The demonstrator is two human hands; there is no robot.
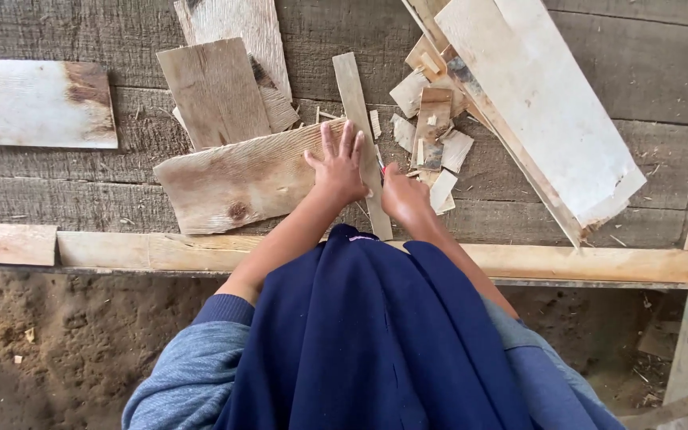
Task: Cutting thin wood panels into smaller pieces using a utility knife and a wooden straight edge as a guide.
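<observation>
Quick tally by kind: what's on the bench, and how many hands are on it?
Big flat boards: 5, among them the knotted board under the left hand and the pale long board
Narrow strips: 1, the strip between left and right hand
Offcut heaps: 1, the scrap pile
Hands: 2
Total: 9
</observation>
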